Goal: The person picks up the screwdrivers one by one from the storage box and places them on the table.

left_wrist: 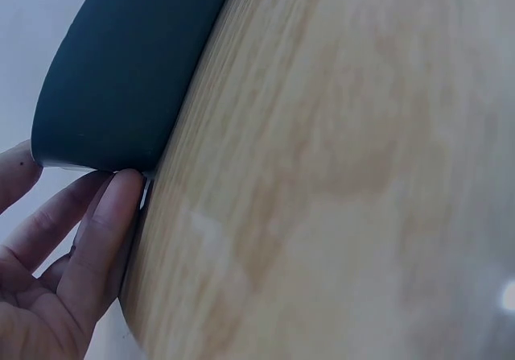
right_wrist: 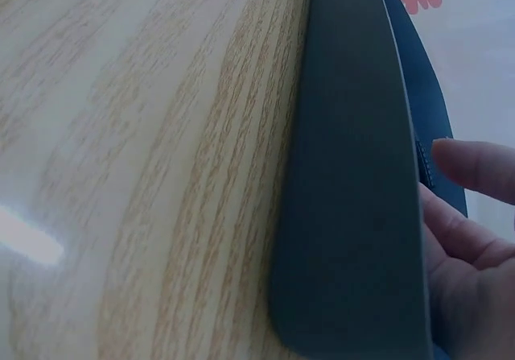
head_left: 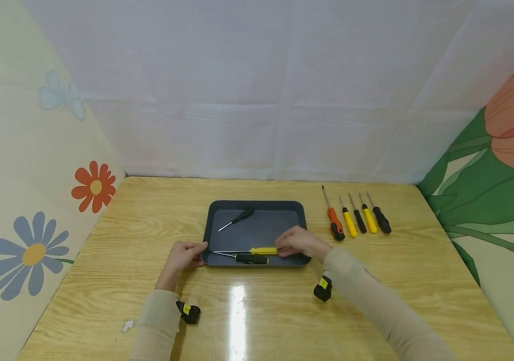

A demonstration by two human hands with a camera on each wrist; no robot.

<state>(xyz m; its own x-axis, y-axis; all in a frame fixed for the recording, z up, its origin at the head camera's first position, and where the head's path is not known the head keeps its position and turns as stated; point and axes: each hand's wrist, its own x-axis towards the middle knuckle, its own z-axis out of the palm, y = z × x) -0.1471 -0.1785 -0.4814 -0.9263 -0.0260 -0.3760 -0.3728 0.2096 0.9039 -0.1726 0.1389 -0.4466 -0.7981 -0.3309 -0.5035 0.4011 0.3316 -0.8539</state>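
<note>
A dark grey tray [head_left: 257,204] lies on the wooden table. My left hand [head_left: 186,254] pinches its near left corner; in the left wrist view the fingers [left_wrist: 100,223] are at the tray's end. Inside, along the near side, lie a yellow-handled screwdriver [head_left: 263,250] and a dark-handled screwdriver [head_left: 251,259]. Farther back, a black screwdriver [head_left: 242,215] lies slanted. My right hand [head_left: 299,241] reaches over the tray's right side, fingertips right at the yellow handle's end. In the right wrist view its thumb and forefinger stand apart behind the tray wall.
Right of the tray lie several screwdrivers in a row: an orange and black one [head_left: 334,223], yellow ones [head_left: 349,224] and black ones [head_left: 380,220]. A small white scrap [head_left: 128,325] lies at the table's front left. A white cloth [head_left: 257,125] hangs behind the table.
</note>
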